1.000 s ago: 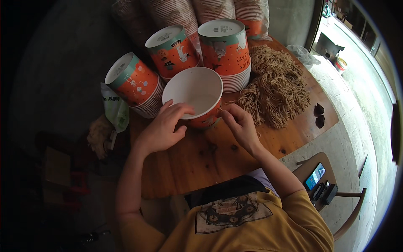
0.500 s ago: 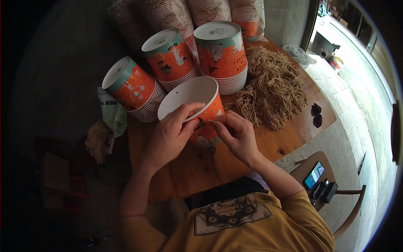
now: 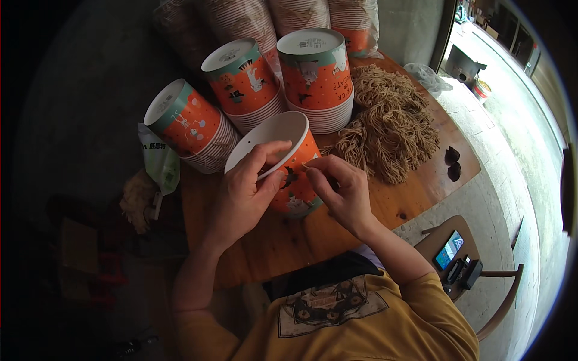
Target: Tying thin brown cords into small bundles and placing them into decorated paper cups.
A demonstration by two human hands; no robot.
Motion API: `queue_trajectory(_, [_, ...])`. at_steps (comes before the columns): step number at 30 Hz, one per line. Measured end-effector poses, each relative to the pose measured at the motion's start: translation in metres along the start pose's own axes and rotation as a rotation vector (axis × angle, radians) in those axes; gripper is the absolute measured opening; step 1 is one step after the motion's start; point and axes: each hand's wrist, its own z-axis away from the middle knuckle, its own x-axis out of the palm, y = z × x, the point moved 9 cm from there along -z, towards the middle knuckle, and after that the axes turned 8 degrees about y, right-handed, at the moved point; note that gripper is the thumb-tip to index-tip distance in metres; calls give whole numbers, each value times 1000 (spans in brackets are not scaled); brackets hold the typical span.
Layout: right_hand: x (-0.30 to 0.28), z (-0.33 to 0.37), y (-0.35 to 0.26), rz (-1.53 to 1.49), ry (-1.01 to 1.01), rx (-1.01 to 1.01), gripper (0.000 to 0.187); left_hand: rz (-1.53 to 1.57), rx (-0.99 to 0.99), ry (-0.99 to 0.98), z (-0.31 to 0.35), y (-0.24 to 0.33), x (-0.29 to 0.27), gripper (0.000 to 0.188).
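One orange-and-teal printed paper bucket with a white interior [image 3: 299, 191], tilted, before me at the middle of the table; whether its base touches the wood I cannot tell. One small dark spot on its inner wall. My left hand [image 3: 241, 191] grasps its rim, fingers inside, thumb outside. My right hand [image 3: 344, 191] pinches one thin pale strand [image 3: 307, 166] at the bucket's outer wall.

Edges: brown wooden tabletop [image 3: 385, 206], its near edge just before my body, a strip of wood between that edge and the bucket. More wood runs from my right wrist to the slanting right edge. Behind the bucket, room is tight.

Counts: upturned stacks of matching paper buckets, three: left [image 3: 186, 123], middle [image 3: 244, 84], right [image 3: 316, 78]. Stacks in clear plastic behind them [image 3: 244, 27], four visible. Loose tan cord heap [image 3: 400, 123], one, right of the stacks. Small black objects [image 3: 453, 172], two, near the right edge. Crumpled clear plastic bag [image 3: 427, 78], one, at the far right corner.
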Motion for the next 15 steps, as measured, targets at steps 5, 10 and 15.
queue_trajectory(5, [4,-3,-6,1,-22,-75,9,74,-134,-32,3,-6,3,36])
queue_trajectory(10, [10,-1,8,-164,-63,58,10,82,-164,-69,4,-11,7,34])
queue_trajectory(15, [10,1,10,-203,-95,124,11,89,-141,-60,5,-9,9,32])
